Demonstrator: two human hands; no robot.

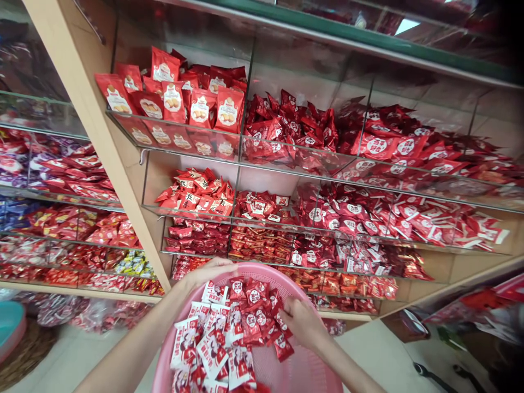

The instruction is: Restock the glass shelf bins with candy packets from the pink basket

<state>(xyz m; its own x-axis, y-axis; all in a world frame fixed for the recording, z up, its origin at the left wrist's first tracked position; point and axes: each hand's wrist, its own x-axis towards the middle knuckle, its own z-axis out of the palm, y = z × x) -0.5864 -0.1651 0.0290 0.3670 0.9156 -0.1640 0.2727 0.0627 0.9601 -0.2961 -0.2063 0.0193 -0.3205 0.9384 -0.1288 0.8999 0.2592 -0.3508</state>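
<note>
Shelving: wooden unit (94, 136), glass bins (262, 185) of red snack packets (286, 123) ahead of me.
Basket: pink plastic basket (303, 371), below the shelves, heaped with red-and-white sachets (213, 344).
Left hand (210, 273): fingers curled over rim.
Right hand (301, 322): fingers narrow, touching sachets; grip unclear from here.

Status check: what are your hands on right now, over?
Left hand curled over rim of pink plastic basket. Right hand among red-and-white snack packets, grip unclear. Wooden-framed display shelving just beyond basket.
</note>
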